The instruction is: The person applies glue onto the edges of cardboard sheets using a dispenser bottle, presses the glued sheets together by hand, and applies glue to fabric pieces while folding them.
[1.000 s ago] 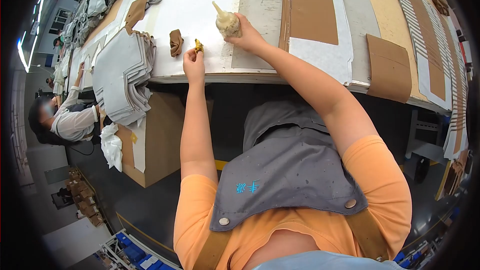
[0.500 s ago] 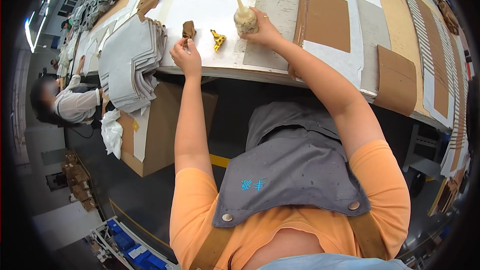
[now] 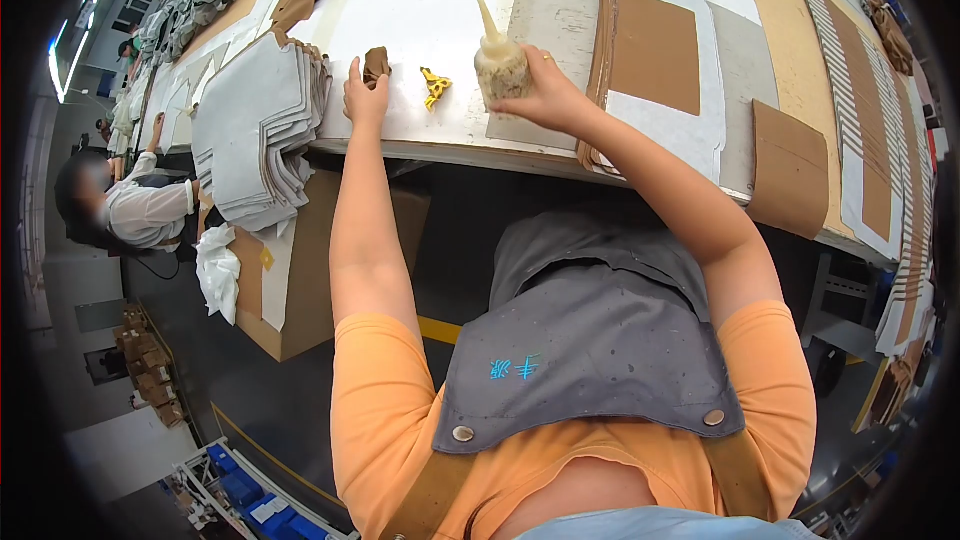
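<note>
My right hand (image 3: 541, 95) is wrapped round a cloudy squeeze bottle (image 3: 502, 72) with a long pointed nozzle, which tilts slightly left above the white table. My left hand (image 3: 364, 100) has its thumb and a finger apart on either side of a small crumpled brown piece (image 3: 376, 64); whether they touch it is hard to tell. Between my two hands lies a shiny gold and black crumpled scrap (image 3: 434, 88) on the table, untouched.
A stack of grey sheets (image 3: 250, 130) overhangs the table edge at left, above a cardboard box (image 3: 330, 270). Brown panels (image 3: 655, 50) on pale sheets lie at right, and a brown sheet (image 3: 788, 170) hangs over the edge. Another person (image 3: 150, 205) sits far left.
My left hand has shifted a little forward and left, its fingers spreading round the brown piece. The bottle in my right hand has moved slightly right and toward me.
</note>
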`<action>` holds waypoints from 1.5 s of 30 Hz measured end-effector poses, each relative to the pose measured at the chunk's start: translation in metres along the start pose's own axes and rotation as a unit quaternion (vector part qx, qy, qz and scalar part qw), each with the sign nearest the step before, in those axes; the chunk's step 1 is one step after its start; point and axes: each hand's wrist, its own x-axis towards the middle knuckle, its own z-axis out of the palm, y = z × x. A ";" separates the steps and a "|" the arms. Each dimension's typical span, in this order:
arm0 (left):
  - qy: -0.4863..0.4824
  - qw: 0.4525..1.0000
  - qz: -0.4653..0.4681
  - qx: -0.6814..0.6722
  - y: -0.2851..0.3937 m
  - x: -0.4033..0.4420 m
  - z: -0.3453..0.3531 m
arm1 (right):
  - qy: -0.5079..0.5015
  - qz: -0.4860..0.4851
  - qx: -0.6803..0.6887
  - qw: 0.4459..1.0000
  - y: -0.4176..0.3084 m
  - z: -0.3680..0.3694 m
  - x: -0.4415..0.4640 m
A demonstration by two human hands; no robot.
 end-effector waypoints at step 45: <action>-0.216 0.780 0.001 -0.587 0.091 -0.203 -0.079 | -0.303 0.119 0.344 0.881 -0.051 -0.015 -0.122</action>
